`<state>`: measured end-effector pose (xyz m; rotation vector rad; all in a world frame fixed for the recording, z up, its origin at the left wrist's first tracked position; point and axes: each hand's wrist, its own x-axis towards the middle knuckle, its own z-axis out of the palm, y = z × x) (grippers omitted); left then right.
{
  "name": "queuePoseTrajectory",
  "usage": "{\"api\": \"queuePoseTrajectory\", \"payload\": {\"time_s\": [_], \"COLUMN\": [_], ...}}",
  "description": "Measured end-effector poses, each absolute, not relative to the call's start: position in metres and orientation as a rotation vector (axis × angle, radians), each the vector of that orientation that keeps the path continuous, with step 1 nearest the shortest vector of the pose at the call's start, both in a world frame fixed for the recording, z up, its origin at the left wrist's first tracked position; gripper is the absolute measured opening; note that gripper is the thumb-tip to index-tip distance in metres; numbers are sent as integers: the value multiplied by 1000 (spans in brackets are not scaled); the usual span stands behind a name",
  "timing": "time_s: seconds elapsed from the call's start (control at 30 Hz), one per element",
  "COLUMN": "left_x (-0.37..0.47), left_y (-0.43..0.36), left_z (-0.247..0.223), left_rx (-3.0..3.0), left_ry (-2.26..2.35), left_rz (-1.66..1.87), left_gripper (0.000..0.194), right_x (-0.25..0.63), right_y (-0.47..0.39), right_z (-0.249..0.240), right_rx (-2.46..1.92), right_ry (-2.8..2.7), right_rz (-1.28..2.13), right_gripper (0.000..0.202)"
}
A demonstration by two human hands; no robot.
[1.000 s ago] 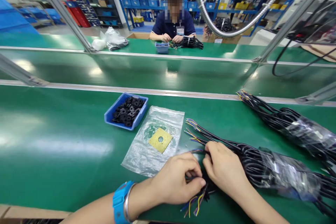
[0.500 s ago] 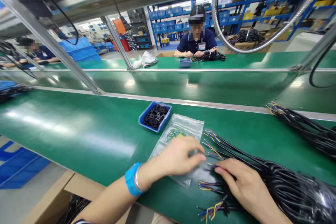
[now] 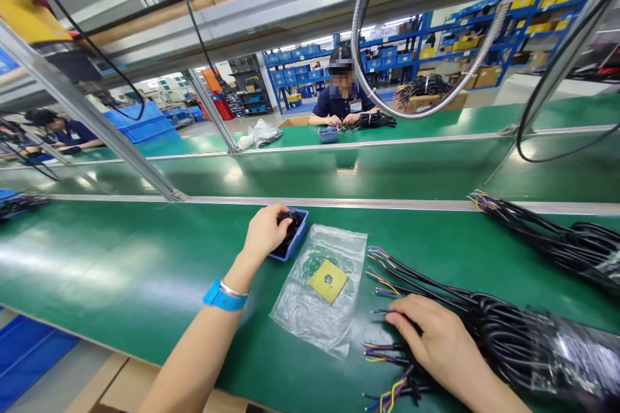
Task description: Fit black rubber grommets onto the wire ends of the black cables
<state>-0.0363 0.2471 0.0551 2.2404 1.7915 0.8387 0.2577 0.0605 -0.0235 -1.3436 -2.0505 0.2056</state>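
My left hand (image 3: pixel 265 230) is over a small blue tray (image 3: pixel 301 232) of small black parts (image 3: pixel 293 227). Its thumb and forefinger are apart at the parts, and the other fingertips are hidden. Low on the right, my right hand (image 3: pixel 433 335) pinches a black cable near its end, where thin coloured wires (image 3: pixel 382 312) stick out to the left. More stripped cable ends (image 3: pixel 385 353) fan out around that hand. They belong to a bundle of black cables (image 3: pixel 504 329) partly wrapped in clear plastic. Between my hands, a yellow square piece with a round hole (image 3: pixel 329 281) lies on a clear plastic bag (image 3: pixel 310 322).
A second black cable bundle (image 3: pixel 547 226) lies at the right by the metal rail (image 3: pixel 339 204). Across the green bench (image 3: pixel 145 258), a co-worker (image 3: pixel 341 93) handles cables beside another blue tray (image 3: pixel 329 135). A metal conduit loop (image 3: pixel 411 110) hangs overhead.
My left hand has moved from beside the cable ends, left and away from me, to the blue tray, uncovering the yellow piece. My right hand keeps its pinch. The view has tilted up.
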Motion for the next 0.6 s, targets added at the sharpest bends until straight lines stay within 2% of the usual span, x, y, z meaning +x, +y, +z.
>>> {"api": "queuePoseTrajectory", "payload": {"time_s": [0.2,0.37,0.5,0.6], "left_x": [-39,-28,-8,7], "left_y": [233,212,185,164], "left_z": [53,53,41,26], "left_rx": [1957,1873,2038,2377], "left_ry": [1639,1371,1249,1118], "left_rz": [941,848,763,650], "left_gripper": [21,29,15,19], "right_x": [257,256,255,255], "right_y": [60,59,59,58], "right_z": [-23,-20,-18,-17], "right_rx": [-1353,-1363,-1374,-1387], "right_ry": [-2064,-2052,-2044,-2038], "right_rz": [226,206,221,241], "right_gripper": [19,21,21,21]}}
